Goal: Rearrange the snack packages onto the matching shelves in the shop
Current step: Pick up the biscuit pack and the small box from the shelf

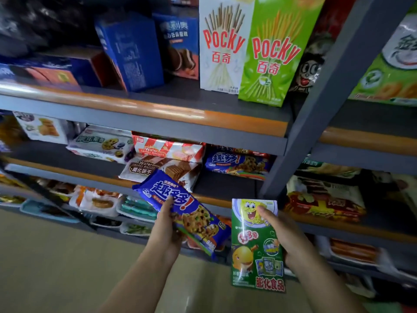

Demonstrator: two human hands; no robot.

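My left hand (pixel 167 227) grips a blue cookie pack (pixel 187 208) with red and white lettering, tilted, in front of the middle shelf. My right hand (pixel 284 233) holds a green cartoon snack box (pixel 255 251) upright by its right edge, thumb on the top front. A stack of matching blue cookie packs (pixel 237 162) lies on the middle shelf (pixel 225 186) at the right, just above both hands. Left of that stack lie brown (pixel 158 169) and red wafer packs (pixel 167 147).
The upper shelf (pixel 158 109) carries white (pixel 222 44) and green Pocky boxes (pixel 273 53) and blue cookie boxes (pixel 133 50). A grey upright post (pixel 316 93) splits the shelving; bags (pixel 325 199) fill the right bay. Trays of snacks (pixel 101 204) line the lower shelf above a beige floor.
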